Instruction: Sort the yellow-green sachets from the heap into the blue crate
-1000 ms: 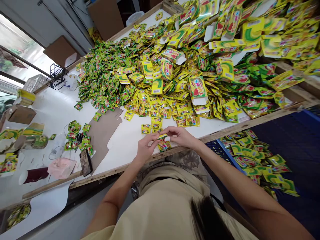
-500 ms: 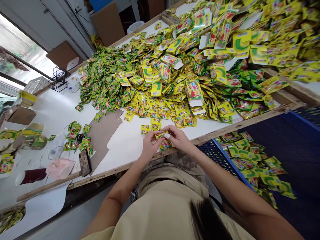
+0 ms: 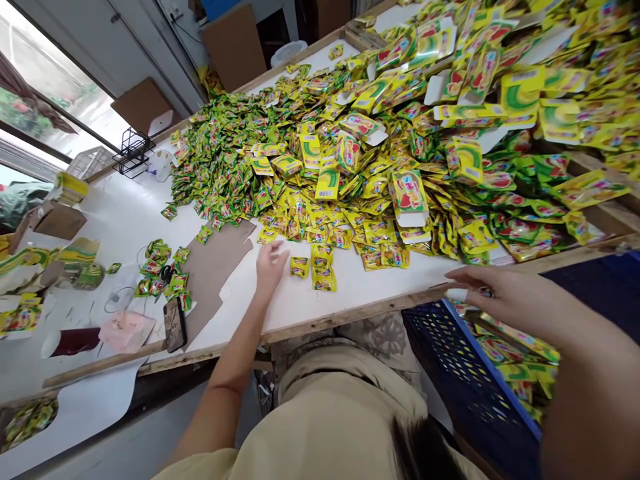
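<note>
My left hand (image 3: 270, 261) hovers open over the white table (image 3: 240, 297), its fingers near a few loose yellow sachets (image 3: 313, 267) at the front of a huge pile of green and yellow sachets and flat cartons (image 3: 380, 153). My right hand (image 3: 483, 293) is stretched out to the right with its fingers spread and nothing in them. It is above the rim of a blue plastic crate (image 3: 450, 333), which holds filled yellow-green packs (image 3: 525, 350).
On the left of the table lie a brown cardboard sheet (image 3: 215, 267), a phone (image 3: 173, 325), scissors (image 3: 163, 273) among a few sachets, a pink pad (image 3: 125, 331) and a black wire rack (image 3: 131, 150). The table has a wooden front edge (image 3: 350, 313).
Both hands were together at the table edge working one small pack. Now they are apart: the right has swung out over the crate with nothing in it, and the left has moved forward toward the loose sachets.
</note>
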